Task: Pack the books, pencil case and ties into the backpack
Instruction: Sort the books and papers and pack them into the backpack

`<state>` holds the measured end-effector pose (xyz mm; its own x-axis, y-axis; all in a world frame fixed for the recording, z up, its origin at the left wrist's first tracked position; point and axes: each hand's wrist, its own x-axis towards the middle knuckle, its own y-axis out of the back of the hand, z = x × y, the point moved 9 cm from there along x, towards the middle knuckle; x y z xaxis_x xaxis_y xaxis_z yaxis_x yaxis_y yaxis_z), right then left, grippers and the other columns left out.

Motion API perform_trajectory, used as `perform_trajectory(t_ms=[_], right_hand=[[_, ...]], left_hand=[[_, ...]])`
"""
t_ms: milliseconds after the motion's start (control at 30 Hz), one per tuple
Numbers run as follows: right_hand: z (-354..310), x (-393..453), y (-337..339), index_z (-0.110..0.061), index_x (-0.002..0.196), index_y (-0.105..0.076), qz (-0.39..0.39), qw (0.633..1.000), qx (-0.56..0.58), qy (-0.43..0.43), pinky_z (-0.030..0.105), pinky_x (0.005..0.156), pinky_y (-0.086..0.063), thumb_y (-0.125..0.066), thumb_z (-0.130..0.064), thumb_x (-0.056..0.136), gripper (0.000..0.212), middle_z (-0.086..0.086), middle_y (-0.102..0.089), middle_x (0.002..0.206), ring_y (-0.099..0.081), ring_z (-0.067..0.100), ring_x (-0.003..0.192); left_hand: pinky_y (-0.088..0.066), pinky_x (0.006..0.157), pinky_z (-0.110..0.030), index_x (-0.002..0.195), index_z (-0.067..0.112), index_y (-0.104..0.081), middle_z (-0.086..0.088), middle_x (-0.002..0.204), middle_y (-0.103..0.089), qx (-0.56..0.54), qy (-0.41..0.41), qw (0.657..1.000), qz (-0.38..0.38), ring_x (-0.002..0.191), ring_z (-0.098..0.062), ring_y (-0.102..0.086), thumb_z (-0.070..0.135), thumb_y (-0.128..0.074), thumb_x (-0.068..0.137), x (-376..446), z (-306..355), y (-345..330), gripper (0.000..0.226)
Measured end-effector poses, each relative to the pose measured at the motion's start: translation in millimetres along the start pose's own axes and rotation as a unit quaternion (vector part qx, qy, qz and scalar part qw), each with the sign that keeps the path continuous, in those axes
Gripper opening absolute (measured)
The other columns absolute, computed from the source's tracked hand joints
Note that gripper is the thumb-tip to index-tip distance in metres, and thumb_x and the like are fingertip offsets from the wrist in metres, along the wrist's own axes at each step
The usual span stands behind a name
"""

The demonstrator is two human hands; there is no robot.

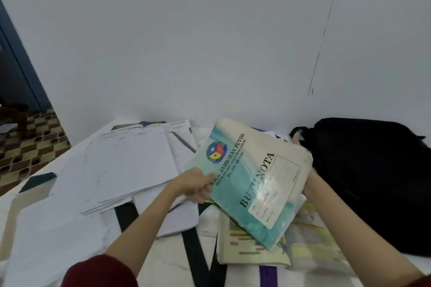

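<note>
Teal and cream under a glossy plastic wrap, the notebook (pixel 251 184) is what I have in the air right now, lifted above the spread of books and loose papers (pixel 126 165) on the white surface, just left of the black backpack (pixel 373 182). My left hand (pixel 198 184) pinches its lower left edge, thumb on the cover; my right hand (pixel 307 184) is mostly hidden behind the far edge, so I cannot tell how its fingers lie, though it seems to be supporting that side. I judge the notebook light and thin, floppy enough to bow, and the top corner already curls over. The wrap looks slick, so I'd hold it at two opposite edges, near the spine if possible, rather than by one corner. Its long axis runs diagonally, from the upper left by the wall down to the lower right, cover facing up at me, tilted. A yellow-marked book (pixel 247 249) lies beneath it, and dark ties (pixel 196 254) cross the surface lower down. The pencil case I cannot pick out for certain.
</note>
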<state>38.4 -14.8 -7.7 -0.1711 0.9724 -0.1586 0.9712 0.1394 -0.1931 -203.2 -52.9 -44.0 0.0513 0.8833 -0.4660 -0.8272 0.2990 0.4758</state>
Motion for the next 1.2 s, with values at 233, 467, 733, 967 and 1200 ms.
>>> perform_trajectory(t_ms=[233,467,733,967,1200], right_hand=[[-1,36,48,-0.003,0.132,-0.051,0.014,0.99,-0.108,-0.086,0.04,0.082,-0.055,-0.065,-0.011,0.083,0.051,0.013,-0.063,0.121,-0.067,0.031,0.096],[11,53,59,-0.005,0.112,-0.059,0.05,0.868,-0.491,-0.056,0.027,0.083,-0.043,-0.058,-0.005,0.085,0.028,0.011,-0.057,0.118,-0.051,0.019,0.099],[22,56,48,-0.017,0.08,-0.044,0.016,0.817,-0.572,-0.077,0.019,0.053,-0.033,-0.06,-0.044,0.087,0.033,-0.005,-0.05,0.079,-0.048,0.009,0.07],[29,54,55,-0.01,0.071,-0.046,0.017,0.849,-0.515,-0.117,0.021,0.051,-0.039,-0.046,-0.034,0.097,0.036,0.001,-0.051,0.065,-0.048,0.013,0.055],[-28,56,57,-0.013,0.124,-0.05,0.116,0.98,-0.157,0.041,0.042,0.089,-0.051,-0.04,-0.035,0.099,0.036,0.008,-0.062,0.117,-0.061,0.025,0.103]], left_hand=[[-0.053,0.048,-0.025,0.084,-0.001,-0.057,-0.01,0.055,-0.066,-0.025,0.015,0.999,0.045,0.046,-0.019,-0.064,0.039,-0.066,0.085,33,-37,-9,0.041],[-0.057,0.06,-0.031,0.076,0.008,-0.061,-0.011,0.064,-0.071,0.039,0.008,0.991,0.125,0.054,-0.023,-0.066,0.033,-0.067,0.084,34,-23,5,0.027],[-0.045,0.045,-0.023,0.076,0.02,-0.041,0.001,0.072,-0.063,-0.129,-0.049,0.973,0.184,0.058,-0.013,-0.059,0.013,-0.067,0.083,32,10,1,0.028],[-0.055,0.075,-0.045,0.085,0.014,-0.04,-0.017,0.106,-0.063,-0.26,-0.077,0.946,0.179,0.084,-0.03,-0.064,-0.002,-0.054,0.088,34,47,13,0.022],[-0.055,0.077,-0.048,0.111,0.016,-0.048,-0.009,0.098,-0.068,-0.381,-0.227,0.883,0.154,0.088,-0.029,-0.065,0.006,-0.055,0.092,6,131,34,0.023]])
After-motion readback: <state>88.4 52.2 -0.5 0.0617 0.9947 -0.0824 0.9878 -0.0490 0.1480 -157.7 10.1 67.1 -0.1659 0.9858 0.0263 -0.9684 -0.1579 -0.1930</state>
